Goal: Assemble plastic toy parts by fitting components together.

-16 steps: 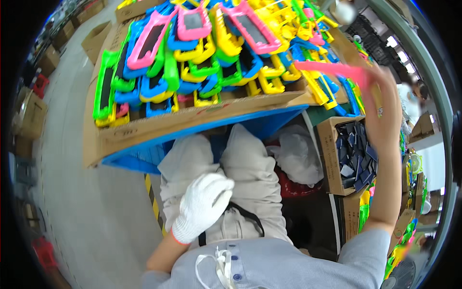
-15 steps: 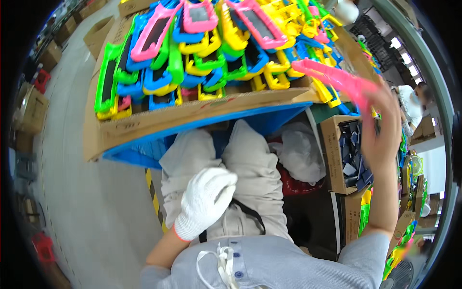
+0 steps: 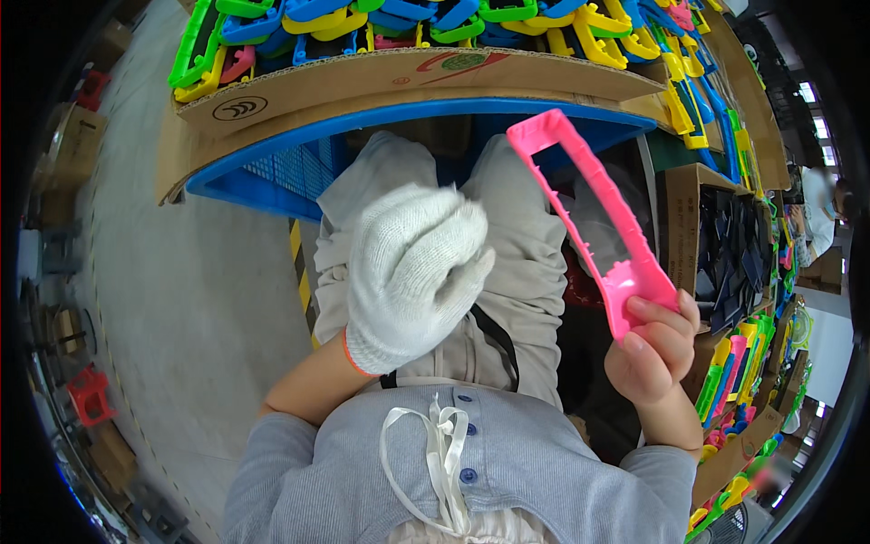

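Observation:
A long pink plastic frame (image 3: 594, 195) with an open middle and small tabs along its inner edges stands tilted over my right thigh. My right hand (image 3: 654, 354), bare, is closed on its near, wider end with fingers and thumb. To the left, my left hand (image 3: 412, 272) wears a white knitted glove with an orange cuff and is held above my lap, apart from the frame. Its fingers are curled in; whatever they hold, if anything, is hidden.
Ahead, a cardboard-edged blue crate (image 3: 263, 159) bears piled green, blue and yellow frames (image 3: 435, 23). At the right, a carton (image 3: 681, 213) holds dark flat panels (image 3: 729, 254), near more coloured frames (image 3: 734, 363). A red stool (image 3: 92, 395) stands on the left floor.
My right hand has brought the pink frame from the far right pile back toward my lap. My gloved left hand has risen slightly and moved right. The view has tilted down.

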Motion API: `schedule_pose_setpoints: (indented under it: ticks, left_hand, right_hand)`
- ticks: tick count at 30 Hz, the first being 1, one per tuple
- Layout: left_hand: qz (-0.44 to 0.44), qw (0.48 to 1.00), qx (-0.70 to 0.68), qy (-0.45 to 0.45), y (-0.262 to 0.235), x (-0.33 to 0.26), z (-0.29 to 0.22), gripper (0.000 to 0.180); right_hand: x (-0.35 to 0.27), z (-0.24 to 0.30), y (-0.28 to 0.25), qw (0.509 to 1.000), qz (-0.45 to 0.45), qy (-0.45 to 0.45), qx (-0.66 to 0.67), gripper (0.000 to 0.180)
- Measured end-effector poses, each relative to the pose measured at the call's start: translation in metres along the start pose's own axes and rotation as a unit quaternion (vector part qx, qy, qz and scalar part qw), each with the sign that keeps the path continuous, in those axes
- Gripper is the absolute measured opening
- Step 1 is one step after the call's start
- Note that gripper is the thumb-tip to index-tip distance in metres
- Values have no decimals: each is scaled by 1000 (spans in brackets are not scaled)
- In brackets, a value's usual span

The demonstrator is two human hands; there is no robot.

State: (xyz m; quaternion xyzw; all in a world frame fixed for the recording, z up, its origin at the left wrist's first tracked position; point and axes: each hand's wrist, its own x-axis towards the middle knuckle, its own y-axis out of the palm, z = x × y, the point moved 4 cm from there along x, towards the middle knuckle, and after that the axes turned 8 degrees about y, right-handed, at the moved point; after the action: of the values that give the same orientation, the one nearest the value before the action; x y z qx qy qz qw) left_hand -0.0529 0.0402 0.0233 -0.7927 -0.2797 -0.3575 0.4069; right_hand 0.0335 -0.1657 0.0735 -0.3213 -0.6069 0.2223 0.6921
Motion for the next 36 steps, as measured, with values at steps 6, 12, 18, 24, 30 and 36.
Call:
schedule_pose_setpoints:
  ticks: [6, 12, 18, 24, 30, 36]
  left_hand:
    - [104, 991, 50, 73, 18, 14, 16, 58]
    - [244, 903, -89, -342, -2, -32, 66, 25]
    - [87, 768, -271, -574, -23, -68, 67, 31]
    - [30, 724, -331, -604, -13, -69, 57, 33]
    - [64, 721, -368, -584, 15, -59, 41, 36]
    - [3, 620, -473, -625, 38, -62, 31, 35]
  right_hand:
    - [11, 11, 34, 979, 25, 88, 180, 37]
    - [11, -24, 102, 931, 59, 322, 163, 21]
    - [-54, 24, 182, 849, 403, 173, 295, 28]
    - [-47, 4, 174, 744, 258, 478, 389, 13]
    - [-36, 3, 154, 447, 175, 625, 616, 16]
    - [-32, -3, 138, 501, 129, 629, 580, 21]
